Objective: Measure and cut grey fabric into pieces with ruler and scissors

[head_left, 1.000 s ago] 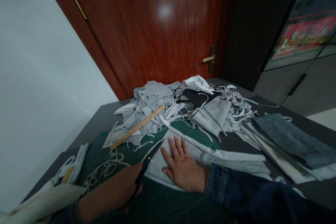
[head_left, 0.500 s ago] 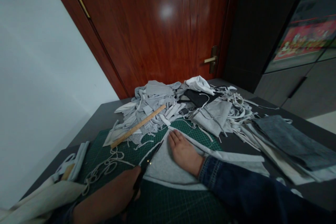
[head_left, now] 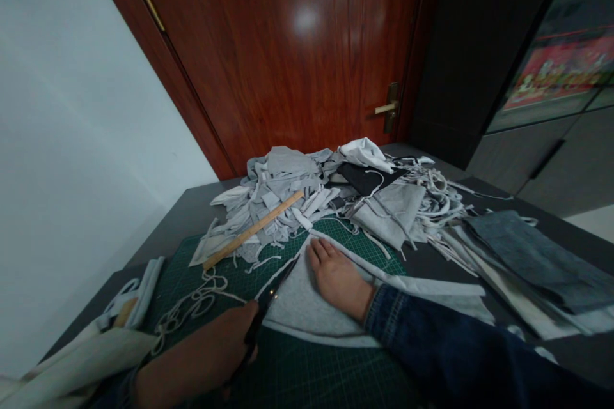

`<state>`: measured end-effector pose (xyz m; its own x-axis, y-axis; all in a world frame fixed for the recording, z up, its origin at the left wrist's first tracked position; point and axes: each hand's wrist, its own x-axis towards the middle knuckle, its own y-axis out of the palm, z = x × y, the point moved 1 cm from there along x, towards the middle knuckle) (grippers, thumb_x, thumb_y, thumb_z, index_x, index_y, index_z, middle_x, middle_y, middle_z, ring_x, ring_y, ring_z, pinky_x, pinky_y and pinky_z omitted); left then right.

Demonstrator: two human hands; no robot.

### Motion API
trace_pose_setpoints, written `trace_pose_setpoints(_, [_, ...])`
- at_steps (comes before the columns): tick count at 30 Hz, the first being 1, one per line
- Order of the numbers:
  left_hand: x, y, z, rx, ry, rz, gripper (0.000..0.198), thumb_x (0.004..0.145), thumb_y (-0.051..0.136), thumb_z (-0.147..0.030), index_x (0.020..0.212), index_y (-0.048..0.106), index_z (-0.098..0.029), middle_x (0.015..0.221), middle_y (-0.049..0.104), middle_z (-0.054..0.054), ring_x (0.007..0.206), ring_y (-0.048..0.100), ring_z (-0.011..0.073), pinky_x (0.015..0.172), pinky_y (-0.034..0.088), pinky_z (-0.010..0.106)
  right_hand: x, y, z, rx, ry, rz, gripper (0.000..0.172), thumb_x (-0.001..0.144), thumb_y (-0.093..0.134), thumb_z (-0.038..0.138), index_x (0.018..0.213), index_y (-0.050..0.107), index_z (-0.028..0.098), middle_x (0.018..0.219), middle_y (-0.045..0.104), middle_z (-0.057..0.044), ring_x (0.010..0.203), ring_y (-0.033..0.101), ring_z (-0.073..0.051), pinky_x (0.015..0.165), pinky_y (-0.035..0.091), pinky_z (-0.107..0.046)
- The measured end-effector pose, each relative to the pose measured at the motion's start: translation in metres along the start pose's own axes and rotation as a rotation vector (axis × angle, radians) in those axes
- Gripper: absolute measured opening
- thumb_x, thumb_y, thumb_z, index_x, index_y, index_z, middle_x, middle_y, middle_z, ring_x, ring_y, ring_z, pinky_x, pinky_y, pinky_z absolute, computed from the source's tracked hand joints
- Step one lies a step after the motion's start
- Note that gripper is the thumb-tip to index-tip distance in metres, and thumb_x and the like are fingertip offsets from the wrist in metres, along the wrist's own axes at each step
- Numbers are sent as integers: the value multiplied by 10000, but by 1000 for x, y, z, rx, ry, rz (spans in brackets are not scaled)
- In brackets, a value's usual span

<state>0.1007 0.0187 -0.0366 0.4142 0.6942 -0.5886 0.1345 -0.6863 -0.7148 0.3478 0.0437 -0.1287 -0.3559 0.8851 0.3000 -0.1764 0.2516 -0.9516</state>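
Door and table: red-brown door [head_left: 278,64] behind a dark table [head_left: 180,217].
Right hand [head_left: 341,284]: fingers pressed side by side, laid on grey fabric [head_left: 290,313] close to its far corner; thumb hidden from where I stand.
Left hand [head_left: 230,332]: fingers curled round the handles of black scissors [head_left: 272,294]; too dark to tell how each finger sits.
Scissor blades: pointing away from the person, along the fabric's left edge.
Fabric position: on a green cutting mat [head_left: 330,374], between and beneath the hands.
Cord [head_left: 199,300]: loosely tangled near the left hand.
Wooden ruler [head_left: 254,230]: slanting against a heap of grey scraps [head_left: 288,163].
Far right: dark grey cloth [head_left: 532,255] beyond the denim sleeve [head_left: 412,332].
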Motion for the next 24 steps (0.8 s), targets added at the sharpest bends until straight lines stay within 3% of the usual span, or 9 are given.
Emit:
trace_pose_setpoints(5, [2,0,-3,8,-4,-5,278,845,548,-348,1092,545,-221,1115,663,103,843,686,226,585,571,282,-3,6,-1,22,5,11,563,971,435,106,1526,459,15,1574,424,-289,1495,369,-399,1209,314,-570])
trace_pose_setpoints(8, [6,-1,-6,-1,-30,0,249,854,526,-315,1082,528,-215,1078,669,103,763,692,214,549,562,284,-6,9,1,35,8,11,555,992,422,143,1527,440,-5,1599,371,-296,1518,309,-415,1215,284,-598])
trace_pose_setpoints(15, [15,-4,-9,78,34,-35,240,852,535,-300,1069,546,-199,1093,682,121,850,697,234,615,578,294,-10,7,6,124,30,9,738,1033,506,459,1541,385,-63,1634,228,-330,1545,166,-467,1237,208,-626])
trace_pose_setpoints(19, [18,-6,-13,81,37,-23,278,870,508,-302,1120,551,-190,1101,686,130,863,706,244,589,568,291,-11,3,7,148,34,36,760,1034,508,472,1549,367,-69,1635,198,-333,1548,145,-465,1239,193,-630])
trace_pose_setpoints(24, [20,-6,-4,97,46,-49,255,866,525,-292,1101,578,-211,1002,718,88,710,675,199,626,548,298,-10,0,7,158,46,45,753,1036,504,476,1554,370,-55,1635,185,-321,1550,146,-459,1234,203,-636])
